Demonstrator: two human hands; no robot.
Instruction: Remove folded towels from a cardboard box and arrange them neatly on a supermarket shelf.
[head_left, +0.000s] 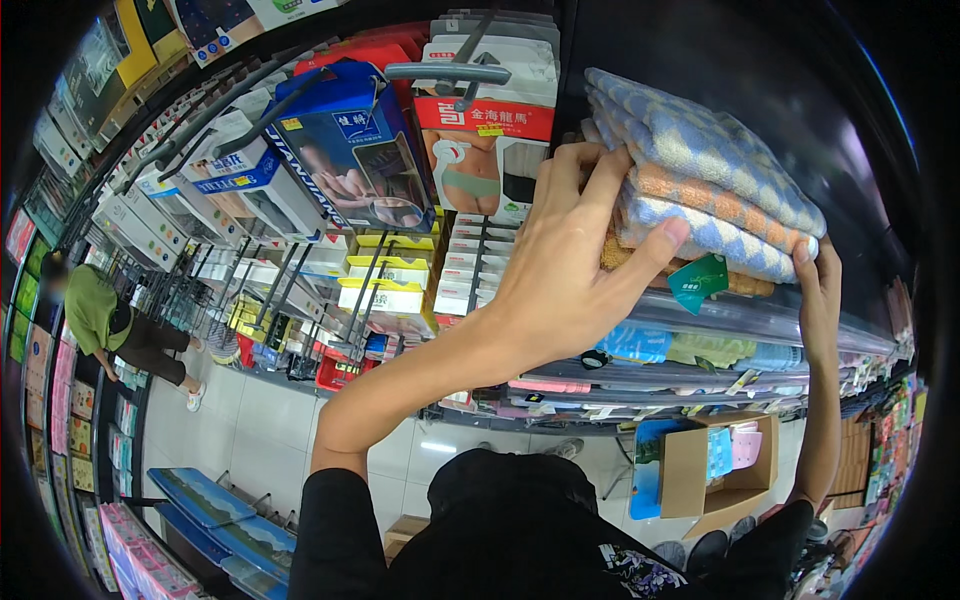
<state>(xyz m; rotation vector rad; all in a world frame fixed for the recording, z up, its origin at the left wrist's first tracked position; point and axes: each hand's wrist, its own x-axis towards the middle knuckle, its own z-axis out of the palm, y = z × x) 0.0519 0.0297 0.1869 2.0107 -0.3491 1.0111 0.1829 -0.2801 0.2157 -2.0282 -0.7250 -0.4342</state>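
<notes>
A stack of folded checkered towels (720, 172), blue-and-white and orange, rests on a dark shelf at the upper right. My left hand (570, 255) presses against the stack's left side, its fingers behind the edge and its thumb along the front. At the right front corner of the stack, the fingers of my right hand (819, 285) touch the towels' folded edge. A green tag (697, 283) hangs from the front, just below my left thumb. The undersides of the towels and some of my left fingertips are hidden.
Boxed underwear (352, 150) and hanging packs (487, 150) crowd metal hooks (450, 73) left of the towels. Lower shelves hold more towels (709, 349). An open cardboard box (682, 469) stands behind on the right. A person in a green shirt (94, 307) stands in the left aisle.
</notes>
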